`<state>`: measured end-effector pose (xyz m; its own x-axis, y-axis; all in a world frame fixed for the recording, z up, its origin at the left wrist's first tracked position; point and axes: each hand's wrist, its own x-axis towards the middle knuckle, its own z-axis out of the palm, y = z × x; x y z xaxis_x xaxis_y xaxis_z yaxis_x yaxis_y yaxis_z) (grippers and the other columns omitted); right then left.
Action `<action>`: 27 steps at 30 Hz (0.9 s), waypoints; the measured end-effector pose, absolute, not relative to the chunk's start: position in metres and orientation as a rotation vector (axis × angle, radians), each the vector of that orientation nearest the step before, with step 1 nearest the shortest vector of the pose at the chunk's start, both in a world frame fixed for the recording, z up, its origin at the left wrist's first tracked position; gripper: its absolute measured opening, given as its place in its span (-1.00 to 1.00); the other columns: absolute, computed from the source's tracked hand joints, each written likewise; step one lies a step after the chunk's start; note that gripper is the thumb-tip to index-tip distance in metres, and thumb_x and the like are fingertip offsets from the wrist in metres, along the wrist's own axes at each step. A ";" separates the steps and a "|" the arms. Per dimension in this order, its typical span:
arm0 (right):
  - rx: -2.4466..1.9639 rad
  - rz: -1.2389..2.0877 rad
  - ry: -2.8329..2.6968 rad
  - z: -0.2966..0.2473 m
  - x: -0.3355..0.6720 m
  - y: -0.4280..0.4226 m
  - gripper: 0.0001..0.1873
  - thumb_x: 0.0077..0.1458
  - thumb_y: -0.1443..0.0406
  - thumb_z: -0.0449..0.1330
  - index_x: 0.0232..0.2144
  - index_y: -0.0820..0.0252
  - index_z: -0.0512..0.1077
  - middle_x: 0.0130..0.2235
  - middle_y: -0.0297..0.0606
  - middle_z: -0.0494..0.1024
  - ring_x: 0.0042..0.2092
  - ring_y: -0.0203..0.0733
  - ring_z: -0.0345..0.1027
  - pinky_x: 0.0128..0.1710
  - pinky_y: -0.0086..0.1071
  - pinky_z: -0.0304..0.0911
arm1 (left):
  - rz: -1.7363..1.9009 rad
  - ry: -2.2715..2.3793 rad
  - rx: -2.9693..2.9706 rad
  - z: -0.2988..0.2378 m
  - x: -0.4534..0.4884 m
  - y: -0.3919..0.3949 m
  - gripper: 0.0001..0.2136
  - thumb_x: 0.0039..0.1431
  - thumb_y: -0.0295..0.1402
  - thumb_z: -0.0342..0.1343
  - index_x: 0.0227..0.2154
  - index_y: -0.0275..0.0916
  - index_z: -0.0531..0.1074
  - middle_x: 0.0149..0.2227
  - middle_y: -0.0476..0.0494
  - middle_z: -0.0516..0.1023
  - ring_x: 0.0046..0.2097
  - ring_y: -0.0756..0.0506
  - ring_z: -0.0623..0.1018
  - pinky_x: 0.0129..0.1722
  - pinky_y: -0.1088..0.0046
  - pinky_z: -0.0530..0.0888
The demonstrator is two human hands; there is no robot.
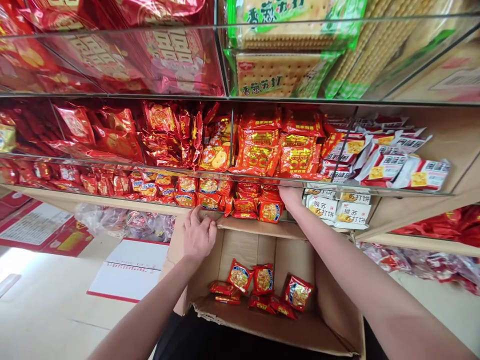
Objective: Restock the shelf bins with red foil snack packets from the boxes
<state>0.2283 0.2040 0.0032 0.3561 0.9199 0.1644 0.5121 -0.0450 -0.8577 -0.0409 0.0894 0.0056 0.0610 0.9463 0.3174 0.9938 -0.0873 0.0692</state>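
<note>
In the head view, my left hand [198, 235] lies over the far left corner of an open cardboard box [247, 245], its fingers bent at the rim beside the shelf lip. My right hand [290, 194] reaches into the lower shelf, under a glass panel; its fingers are hidden among red snack packets. Near it are red snack packets [270, 210] on the left and white cracker packets [350, 214] on the right. Several loose red snack packets [263, 278] lie on the bottom of the box.
Above, a glass-fronted shelf holds large red bags [168, 55] and green-edged cracker packs [277, 75]. The middle tier has red packets [258, 150] and white packets [386, 162]. On the floor at left are a white-and-red carton [129, 267] and plastic-wrapped goods [138, 222].
</note>
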 end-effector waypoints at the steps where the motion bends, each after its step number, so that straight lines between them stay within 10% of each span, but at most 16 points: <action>1: -1.717 0.513 -1.319 0.006 0.228 0.204 -0.88 -0.05 0.26 0.06 -0.48 0.18 0.35 -0.42 -0.19 0.49 -0.20 -0.01 0.34 -0.19 -0.15 0.23 | -0.422 -2.001 -2.162 0.005 -0.041 0.089 -0.72 0.14 -0.27 -0.15 -0.43 -0.22 0.45 0.08 -0.27 0.16 0.11 -0.30 0.16 0.00 0.12 0.21; 15: -1.610 -0.056 -2.324 0.024 0.223 0.122 -0.54 0.07 0.18 0.07 -0.02 0.32 0.28 -0.21 -0.07 0.42 -0.16 -0.01 0.19 -0.12 -0.19 0.15 | -0.413 -2.027 -2.159 0.005 -0.044 0.089 -0.72 0.13 -0.25 -0.15 -0.45 -0.22 0.45 0.09 -0.29 0.13 0.09 -0.31 0.18 -0.04 0.11 0.24; 27: -2.124 0.550 -1.897 0.028 0.240 0.124 -0.80 0.01 0.19 0.10 -0.34 0.19 0.29 -0.35 -0.21 0.47 -0.32 -0.16 0.35 -0.39 -0.39 0.16 | -0.427 -2.028 -2.162 0.007 -0.043 0.088 -0.71 0.14 -0.26 -0.16 -0.42 -0.21 0.46 0.10 -0.29 0.14 0.10 -0.31 0.18 -0.04 0.11 0.25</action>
<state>0.2398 0.1242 0.0281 0.0859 0.9894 -0.1173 0.8986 -0.1278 -0.4197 -0.0430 0.0882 0.0069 0.0476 0.9515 0.3039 0.9933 -0.0772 0.0861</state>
